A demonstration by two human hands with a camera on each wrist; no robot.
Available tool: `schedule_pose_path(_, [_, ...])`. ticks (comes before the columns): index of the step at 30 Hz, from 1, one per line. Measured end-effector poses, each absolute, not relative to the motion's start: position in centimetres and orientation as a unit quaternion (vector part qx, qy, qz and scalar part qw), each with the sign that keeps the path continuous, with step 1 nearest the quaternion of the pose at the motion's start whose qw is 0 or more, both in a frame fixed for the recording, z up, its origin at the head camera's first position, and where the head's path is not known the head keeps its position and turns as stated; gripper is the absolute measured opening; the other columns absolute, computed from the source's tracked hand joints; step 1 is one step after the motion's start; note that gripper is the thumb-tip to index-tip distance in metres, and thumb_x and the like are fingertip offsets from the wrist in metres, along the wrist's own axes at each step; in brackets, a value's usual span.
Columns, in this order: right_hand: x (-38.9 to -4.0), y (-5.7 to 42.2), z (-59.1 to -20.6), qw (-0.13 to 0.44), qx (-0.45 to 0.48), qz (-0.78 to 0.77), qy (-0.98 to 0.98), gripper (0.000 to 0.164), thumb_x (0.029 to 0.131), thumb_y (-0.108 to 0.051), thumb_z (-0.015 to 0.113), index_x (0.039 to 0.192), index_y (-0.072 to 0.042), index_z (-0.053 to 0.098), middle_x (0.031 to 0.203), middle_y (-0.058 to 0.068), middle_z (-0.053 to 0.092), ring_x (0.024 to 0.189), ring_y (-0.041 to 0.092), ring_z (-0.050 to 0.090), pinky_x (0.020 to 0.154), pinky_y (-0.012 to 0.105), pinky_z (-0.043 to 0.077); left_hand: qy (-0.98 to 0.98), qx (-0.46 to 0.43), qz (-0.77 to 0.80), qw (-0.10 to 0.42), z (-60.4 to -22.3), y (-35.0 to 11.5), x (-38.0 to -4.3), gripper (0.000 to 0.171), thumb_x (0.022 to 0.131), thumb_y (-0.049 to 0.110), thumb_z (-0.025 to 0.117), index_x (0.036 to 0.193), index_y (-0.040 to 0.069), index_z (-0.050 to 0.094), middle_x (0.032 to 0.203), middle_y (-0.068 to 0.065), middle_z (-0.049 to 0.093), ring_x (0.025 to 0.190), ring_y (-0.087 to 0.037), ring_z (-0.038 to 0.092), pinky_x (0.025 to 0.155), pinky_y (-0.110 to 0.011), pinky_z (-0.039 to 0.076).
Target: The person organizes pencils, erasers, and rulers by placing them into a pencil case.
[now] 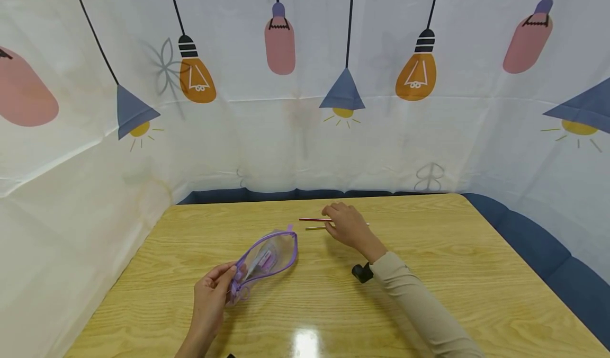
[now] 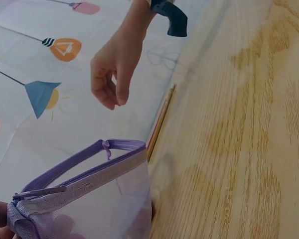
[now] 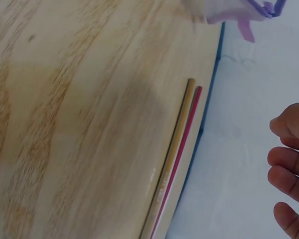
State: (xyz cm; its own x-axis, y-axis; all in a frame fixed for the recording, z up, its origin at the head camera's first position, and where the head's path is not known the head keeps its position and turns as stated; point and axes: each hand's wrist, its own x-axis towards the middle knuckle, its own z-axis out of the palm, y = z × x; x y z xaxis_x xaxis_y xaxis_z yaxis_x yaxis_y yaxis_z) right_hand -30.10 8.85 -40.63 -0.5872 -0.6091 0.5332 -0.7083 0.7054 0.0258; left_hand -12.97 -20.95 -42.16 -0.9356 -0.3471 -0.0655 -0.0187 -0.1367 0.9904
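My left hand [image 1: 209,297] pinches one end of a see-through pencil pouch [image 1: 285,248] with purple trim, and its zipper stands open. A small purple-and-white item [image 1: 268,261] shows through the pouch. Two slim pencils, one red [image 1: 312,220] and one golden yellow [image 1: 314,228], lie side by side on the table. Over them is my right hand [image 1: 350,226], its fingers loosely bent with nothing between them. The right wrist view shows these bent fingers [image 3: 291,174] apart from both pencils. In the left wrist view, the pouch [image 2: 114,199] gapes at the top.
The wood-grain table [image 1: 429,241] carries everything. A dark device [image 1: 363,273] sits at the right wrist by the sleeve. Behind the table hangs a white curtain [image 1: 305,146] printed with lamps, and dark blue padding [image 1: 534,247] runs along the right edge.
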Motion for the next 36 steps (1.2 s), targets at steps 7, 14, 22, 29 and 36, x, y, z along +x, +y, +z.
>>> schedule_pose_path(7, [-30.6, 8.8, -41.3, 0.222, 0.36, 0.069, -0.904, 0.01, 0.09, -0.014, 0.069, 0.098, -0.011, 0.064, 0.092, 0.003, 0.062, 0.086, 0.023, 0.06, 0.074, 0.047, 0.05, -0.649, 0.139, -0.74, 0.112, -42.2, -21.0, -13.0, 0.02, 0.096, 0.013, 0.064, 0.106, -0.004, 0.068, 0.084, -0.003, 0.072, 0.068, -0.012, 0.066, 0.057, -0.023, 0.053])
schedule_pose_path(14, [-31.1, 8.6, -41.5, 0.152, 0.35, 0.046, -0.923, 0.01, 0.093, -0.013, 0.064, 0.102, -0.009, 0.061, 0.094, 0.003, 0.06, 0.088, 0.024, 0.057, 0.077, 0.047, 0.047, -0.648, 0.141, -0.74, 0.113, -42.1, -21.0, -13.0, 0.02, 0.096, 0.013, 0.064, 0.106, -0.004, 0.068, 0.084, -0.003, 0.072, 0.068, -0.012, 0.066, 0.057, -0.023, 0.053])
schedule_pose_path(22, [-31.6, 8.4, -42.3, 0.131, 0.353, 0.05, -0.925, 0.012, 0.093, -0.012, 0.064, 0.104, -0.009, 0.062, 0.096, 0.004, 0.06, 0.091, 0.025, 0.058, 0.078, 0.048, 0.047, -0.646, 0.136, -0.742, 0.116, -42.2, -21.0, -13.0, 0.021, 0.095, 0.013, 0.064, 0.106, -0.005, 0.068, 0.083, -0.003, 0.072, 0.068, -0.011, 0.066, 0.056, -0.023, 0.053])
schedule_pose_path(29, [-32.1, 8.3, -43.3, 0.133, 0.349, 0.035, -0.927, 0.008, 0.095, -0.011, 0.063, 0.102, -0.011, 0.061, 0.096, 0.003, 0.06, 0.088, 0.023, 0.058, 0.076, 0.044, 0.046, -0.643, 0.134, -0.744, 0.119, -42.3, -21.0, -12.9, 0.019, 0.096, 0.013, 0.063, 0.104, -0.003, 0.069, 0.082, -0.002, 0.072, 0.069, -0.011, 0.066, 0.056, -0.022, 0.053])
schedule_pose_path(36, [-32.1, 8.1, -43.5, 0.112, 0.334, 0.03, -0.935, 0.011, 0.095, -0.01, 0.064, 0.105, -0.011, 0.06, 0.099, 0.003, 0.06, 0.093, 0.023, 0.058, 0.078, 0.043, 0.047, -0.645, 0.137, -0.742, 0.12, -42.3, -21.0, -12.9, 0.016, 0.096, 0.011, 0.063, 0.103, -0.003, 0.069, 0.08, -0.002, 0.071, 0.063, -0.009, 0.063, 0.052, -0.02, 0.05])
